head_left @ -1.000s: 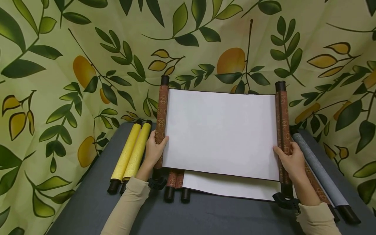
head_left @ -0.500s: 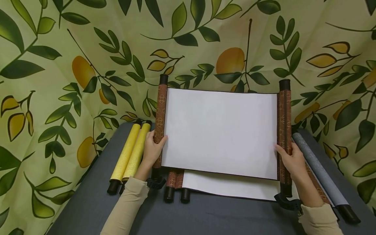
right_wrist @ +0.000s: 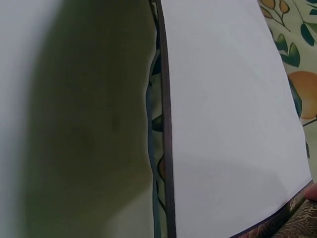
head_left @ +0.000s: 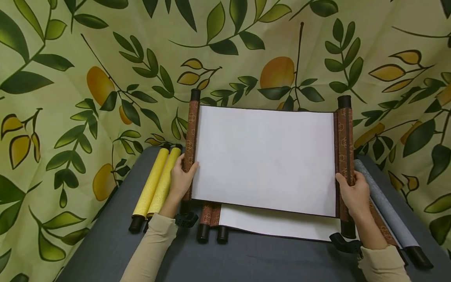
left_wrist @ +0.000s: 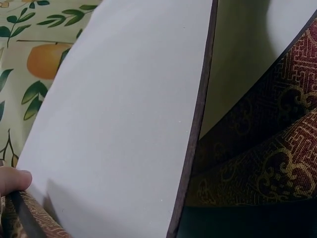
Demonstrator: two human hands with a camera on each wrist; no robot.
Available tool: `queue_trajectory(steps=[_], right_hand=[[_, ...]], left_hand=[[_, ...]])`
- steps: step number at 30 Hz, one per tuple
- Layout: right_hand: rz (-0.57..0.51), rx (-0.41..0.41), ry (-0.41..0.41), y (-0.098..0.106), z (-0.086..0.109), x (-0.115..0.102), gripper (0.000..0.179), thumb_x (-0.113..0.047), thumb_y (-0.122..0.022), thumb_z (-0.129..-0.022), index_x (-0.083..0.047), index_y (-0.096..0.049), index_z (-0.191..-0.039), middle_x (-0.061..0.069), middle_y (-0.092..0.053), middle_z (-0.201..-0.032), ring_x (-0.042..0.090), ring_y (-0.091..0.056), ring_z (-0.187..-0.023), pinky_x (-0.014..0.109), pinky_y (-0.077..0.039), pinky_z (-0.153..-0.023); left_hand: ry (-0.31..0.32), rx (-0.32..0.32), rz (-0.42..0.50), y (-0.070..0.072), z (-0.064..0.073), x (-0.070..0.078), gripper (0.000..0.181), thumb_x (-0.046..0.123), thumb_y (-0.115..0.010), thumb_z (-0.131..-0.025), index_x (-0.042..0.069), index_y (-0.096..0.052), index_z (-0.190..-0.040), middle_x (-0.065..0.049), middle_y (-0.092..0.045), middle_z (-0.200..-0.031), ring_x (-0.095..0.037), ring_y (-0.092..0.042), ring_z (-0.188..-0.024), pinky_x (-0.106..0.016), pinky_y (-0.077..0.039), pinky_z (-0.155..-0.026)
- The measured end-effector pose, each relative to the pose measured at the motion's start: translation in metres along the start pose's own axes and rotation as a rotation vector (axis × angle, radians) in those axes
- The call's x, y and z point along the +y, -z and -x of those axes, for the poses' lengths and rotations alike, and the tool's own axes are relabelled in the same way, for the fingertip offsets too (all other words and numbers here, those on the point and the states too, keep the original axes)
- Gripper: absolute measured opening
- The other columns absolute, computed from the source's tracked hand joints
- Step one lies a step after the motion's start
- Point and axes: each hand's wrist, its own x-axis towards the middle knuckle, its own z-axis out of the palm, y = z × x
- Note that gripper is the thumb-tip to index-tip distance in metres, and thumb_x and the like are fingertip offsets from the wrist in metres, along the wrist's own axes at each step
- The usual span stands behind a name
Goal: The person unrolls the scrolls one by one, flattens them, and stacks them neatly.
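Note:
A partly unrolled blank scroll (head_left: 264,160) with reddish-brown patterned ends and black knobs is held up above the table. My left hand (head_left: 181,180) grips its left roller, thumb at the edge of the white paper. On the other side my right hand (head_left: 355,194) grips the right roller, thumb toward the paper. Beneath it lies a second open white scroll (head_left: 282,223), mostly hidden by the raised one. In the left wrist view only the left thumb (left_wrist: 15,179) shows beside the paper; in the right wrist view a fingertip (right_wrist: 311,192) shows at the corner.
Two rolled yellow scrolls (head_left: 155,184) lie on the left of the dark grey table (head_left: 246,262). A grey-blue rolled scroll (head_left: 385,203) lies at the right edge. Behind hangs a leaf-and-fruit patterned cloth (head_left: 232,70).
The right roller has moved to the right with my right hand, and the left one slightly left. The white paper between them is a little wider.

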Motion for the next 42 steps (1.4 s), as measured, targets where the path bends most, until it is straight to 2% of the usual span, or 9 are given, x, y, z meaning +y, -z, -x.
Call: queue_trajectory(steps=[3,10,13,19,25,34,37,40,42], right_hand=[[0.001,0.009,0.011,0.0,-0.001,0.002,0.062,-0.032,-0.044,-0.098,0.007,-0.031,-0.144,0.029,-0.05,-0.127,-0.002,-0.043,-0.074,0.013,-0.038,-0.057],[0.003,0.039,0.007,-0.002,-0.002,0.003,0.06,-0.03,-0.046,-0.097,0.007,-0.034,-0.142,0.028,-0.054,-0.12,-0.005,-0.042,-0.068,0.015,-0.038,-0.054],[0.014,0.035,-0.006,-0.002,-0.002,0.004,0.064,-0.033,-0.048,-0.096,0.005,-0.03,-0.144,0.027,-0.053,-0.123,-0.006,-0.042,-0.067,0.014,-0.038,-0.054],[0.022,0.019,-0.024,0.001,-0.004,0.005,0.081,-0.04,-0.059,-0.091,0.005,-0.023,-0.147,0.031,-0.046,-0.135,0.004,-0.048,-0.076,0.012,-0.037,-0.053],[0.003,0.027,0.006,0.004,-0.003,0.008,0.07,-0.034,-0.057,-0.094,0.007,-0.028,-0.143,0.033,-0.052,-0.127,-0.012,-0.041,-0.058,0.014,-0.041,-0.049],[0.058,0.051,0.074,0.008,-0.005,0.013,0.062,-0.032,-0.056,-0.094,0.011,-0.04,-0.137,0.032,-0.051,-0.123,-0.016,-0.033,-0.063,0.01,-0.035,-0.053],[0.083,0.051,0.071,0.008,-0.005,0.013,0.061,-0.033,-0.056,-0.094,0.011,-0.042,-0.135,0.032,-0.052,-0.121,-0.004,-0.043,-0.069,0.012,-0.034,-0.053],[0.099,0.029,0.058,0.009,-0.006,0.012,0.062,-0.034,-0.054,-0.095,0.011,-0.041,-0.135,0.033,-0.052,-0.121,0.022,-0.053,-0.083,0.015,-0.034,-0.055],[0.106,0.009,0.053,0.009,-0.006,0.011,0.063,-0.035,-0.052,-0.096,0.012,-0.04,-0.136,0.035,-0.05,-0.123,0.038,-0.053,-0.095,0.018,-0.034,-0.058]], left_hand=[[0.009,-0.001,-0.002,0.001,0.001,0.001,0.058,0.012,-0.065,-0.09,-0.008,-0.041,-0.14,-0.03,-0.054,-0.134,-0.041,-0.055,-0.121,-0.053,-0.048,-0.098],[0.042,-0.011,-0.002,0.002,0.001,-0.002,0.06,0.014,-0.062,-0.092,-0.008,-0.037,-0.142,-0.03,-0.047,-0.141,-0.042,-0.048,-0.13,-0.055,-0.041,-0.106],[0.047,-0.016,0.013,0.003,0.001,-0.002,0.059,0.015,-0.059,-0.095,-0.008,-0.034,-0.144,-0.03,-0.044,-0.143,-0.042,-0.046,-0.131,-0.055,-0.04,-0.107],[0.077,-0.032,0.031,0.004,0.001,-0.005,0.059,0.018,-0.052,-0.099,-0.003,-0.028,-0.148,-0.027,-0.038,-0.15,-0.04,-0.042,-0.136,-0.054,-0.038,-0.109],[0.068,-0.023,0.013,0.003,0.001,-0.006,0.058,0.021,-0.051,-0.099,-0.002,-0.029,-0.148,-0.027,-0.042,-0.147,-0.04,-0.047,-0.131,-0.054,-0.041,-0.106],[0.065,0.001,-0.012,0.002,0.0,-0.006,0.057,0.021,-0.054,-0.097,-0.002,-0.034,-0.146,-0.028,-0.052,-0.135,-0.039,-0.057,-0.118,-0.052,-0.047,-0.097],[0.077,0.009,-0.02,0.003,0.0,-0.007,0.057,0.022,-0.055,-0.097,-0.001,-0.035,-0.145,-0.028,-0.053,-0.134,-0.04,-0.057,-0.117,-0.053,-0.047,-0.096],[0.093,0.018,-0.021,0.003,-0.001,-0.008,0.057,0.022,-0.056,-0.096,-0.001,-0.036,-0.145,-0.027,-0.054,-0.134,-0.039,-0.057,-0.118,-0.051,-0.048,-0.095],[0.099,0.029,-0.024,0.003,-0.001,-0.009,0.056,0.022,-0.057,-0.095,0.0,-0.038,-0.144,-0.027,-0.056,-0.132,-0.038,-0.058,-0.117,-0.048,-0.049,-0.092]])
